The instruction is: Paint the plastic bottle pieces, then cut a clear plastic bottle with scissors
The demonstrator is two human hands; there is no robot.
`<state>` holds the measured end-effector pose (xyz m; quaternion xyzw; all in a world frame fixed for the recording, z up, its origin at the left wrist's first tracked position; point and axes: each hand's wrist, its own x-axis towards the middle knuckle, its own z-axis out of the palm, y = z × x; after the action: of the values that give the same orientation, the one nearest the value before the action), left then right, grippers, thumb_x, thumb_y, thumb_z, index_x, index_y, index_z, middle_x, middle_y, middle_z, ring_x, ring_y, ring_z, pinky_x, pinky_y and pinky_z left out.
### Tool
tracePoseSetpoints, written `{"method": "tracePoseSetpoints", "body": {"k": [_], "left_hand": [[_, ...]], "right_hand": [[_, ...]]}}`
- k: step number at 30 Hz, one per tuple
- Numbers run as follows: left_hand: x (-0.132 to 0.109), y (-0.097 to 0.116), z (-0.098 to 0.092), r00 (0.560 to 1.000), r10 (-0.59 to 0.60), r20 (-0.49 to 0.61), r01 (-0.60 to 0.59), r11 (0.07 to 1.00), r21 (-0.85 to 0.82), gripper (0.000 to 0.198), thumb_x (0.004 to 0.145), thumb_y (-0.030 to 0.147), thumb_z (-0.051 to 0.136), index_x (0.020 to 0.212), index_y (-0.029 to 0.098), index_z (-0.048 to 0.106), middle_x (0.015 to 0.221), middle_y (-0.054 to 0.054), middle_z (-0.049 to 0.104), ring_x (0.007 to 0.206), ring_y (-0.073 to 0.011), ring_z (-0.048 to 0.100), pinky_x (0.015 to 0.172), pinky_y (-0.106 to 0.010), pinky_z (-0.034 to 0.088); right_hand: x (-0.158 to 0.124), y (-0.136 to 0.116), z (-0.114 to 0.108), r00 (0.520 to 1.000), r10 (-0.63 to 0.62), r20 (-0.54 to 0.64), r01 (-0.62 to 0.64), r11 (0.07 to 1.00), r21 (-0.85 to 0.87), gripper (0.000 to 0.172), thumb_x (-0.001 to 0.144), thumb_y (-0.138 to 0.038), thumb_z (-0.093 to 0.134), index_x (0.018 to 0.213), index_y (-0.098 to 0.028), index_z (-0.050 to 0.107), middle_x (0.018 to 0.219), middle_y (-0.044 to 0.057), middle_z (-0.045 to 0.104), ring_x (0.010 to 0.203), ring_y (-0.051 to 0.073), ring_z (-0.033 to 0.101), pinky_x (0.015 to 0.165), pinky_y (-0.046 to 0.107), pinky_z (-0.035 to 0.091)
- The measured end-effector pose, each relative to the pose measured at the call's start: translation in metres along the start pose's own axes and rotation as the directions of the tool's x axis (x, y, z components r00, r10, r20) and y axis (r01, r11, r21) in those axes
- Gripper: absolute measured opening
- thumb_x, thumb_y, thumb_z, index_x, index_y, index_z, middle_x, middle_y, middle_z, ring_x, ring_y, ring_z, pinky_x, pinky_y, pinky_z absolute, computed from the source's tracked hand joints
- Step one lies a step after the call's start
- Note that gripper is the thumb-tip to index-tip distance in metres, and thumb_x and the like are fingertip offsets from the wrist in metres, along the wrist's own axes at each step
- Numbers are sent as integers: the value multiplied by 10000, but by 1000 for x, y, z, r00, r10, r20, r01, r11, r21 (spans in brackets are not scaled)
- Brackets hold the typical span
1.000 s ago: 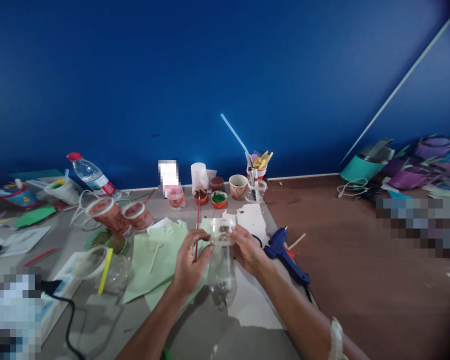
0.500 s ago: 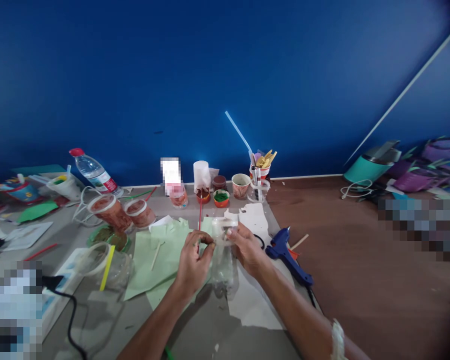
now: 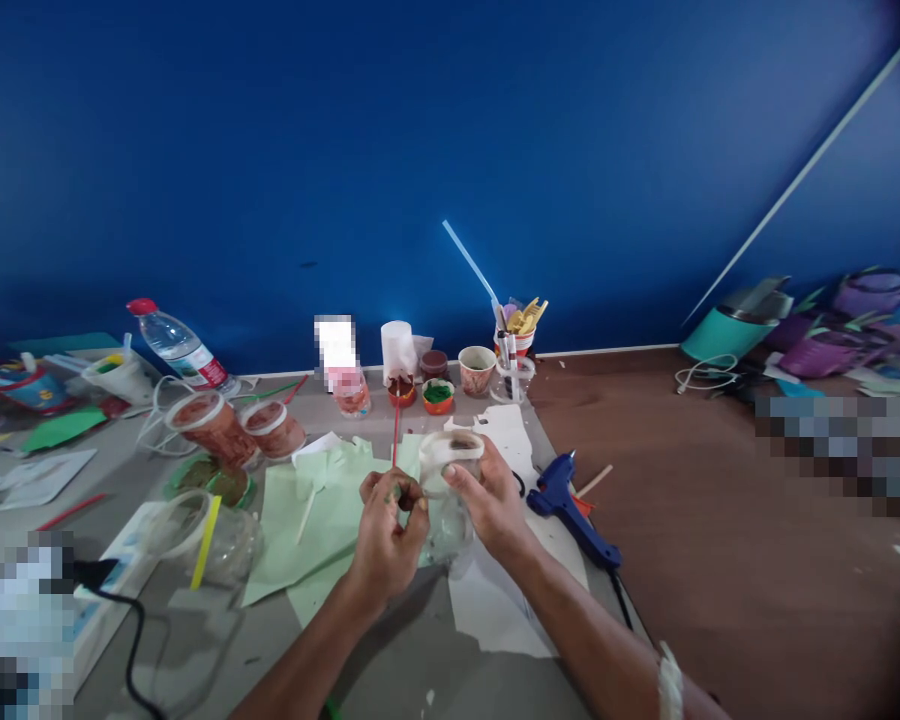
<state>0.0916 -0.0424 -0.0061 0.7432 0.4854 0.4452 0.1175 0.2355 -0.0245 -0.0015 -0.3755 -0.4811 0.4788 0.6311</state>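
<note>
A clear cut plastic bottle [image 3: 450, 470] stands on the grey table [image 3: 390, 660] in front of me. My right hand [image 3: 491, 505] grips it by the open rim, thumb and fingers wrapped round the upper part. My left hand [image 3: 388, 535] is closed next to it, pinching a thin red stick [image 3: 395, 435] that points up and away, and its fingertips touch the bottle's side. Light green paper sheets [image 3: 315, 520] and white paper [image 3: 495, 600] lie under both hands.
A blue glue gun [image 3: 566, 505] lies just right of my right hand. Small paint pots [image 3: 437, 397], paper cups [image 3: 477, 370], a water bottle [image 3: 176, 345], lidded brown-filled cups [image 3: 210, 425] and a clear jar [image 3: 210, 540] crowd the table. A black cable [image 3: 131, 640] runs at the left. Brown floor lies to the right.
The bottle has been tipped and drawn nearer, so its open rim shows. My left hand has closed tighter on the red stick and shifted down a little. My right hand now wraps the rim.
</note>
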Motion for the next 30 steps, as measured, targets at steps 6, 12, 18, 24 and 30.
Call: {"method": "tracePoseSetpoints", "body": {"k": [6,12,18,24,30], "left_hand": [[-4,4,1,995,98,5,-98,995,21,135,843,158,407,735,234,384,657,20,511,648,-161,500,741,-360,353],[-6,14,0,984,176,3,-176,983,44,135,835,119,440,755,226,414,669,27,530,653,-152,520,760,-366,331],[-6,5,-7,992,-12,-129,-24,962,-271,183,906,337,470,1045,228,518,871,-43,562,845,-198,553,832,-370,414],[0,-4,-6,917,-246,314,394,682,-616,557,852,614,466,1214,196,533,1142,-152,616,1096,-275,571,953,-421,437],[12,4,-13,821,-204,534,533,610,-586,462,789,576,587,1037,194,662,1007,-124,697,1026,-290,617,916,-428,461]], "right_hand": [[-2,4,-1,995,-66,-74,56,990,-128,312,782,-341,656,1062,-216,595,999,65,647,899,210,592,841,335,448],[0,6,-2,998,-3,-67,0,999,-49,326,766,-363,673,1045,-212,599,965,61,655,936,228,584,878,353,445],[13,-2,-11,976,219,0,-204,911,357,324,744,-502,636,923,-232,631,912,65,687,914,256,631,738,361,505],[16,-7,-19,957,256,134,-289,865,411,378,686,-521,673,904,-213,674,889,88,709,935,290,642,726,385,517],[10,-14,-14,939,234,254,-299,918,260,538,623,-563,749,1028,-215,680,904,92,716,989,311,631,760,397,518]]}}
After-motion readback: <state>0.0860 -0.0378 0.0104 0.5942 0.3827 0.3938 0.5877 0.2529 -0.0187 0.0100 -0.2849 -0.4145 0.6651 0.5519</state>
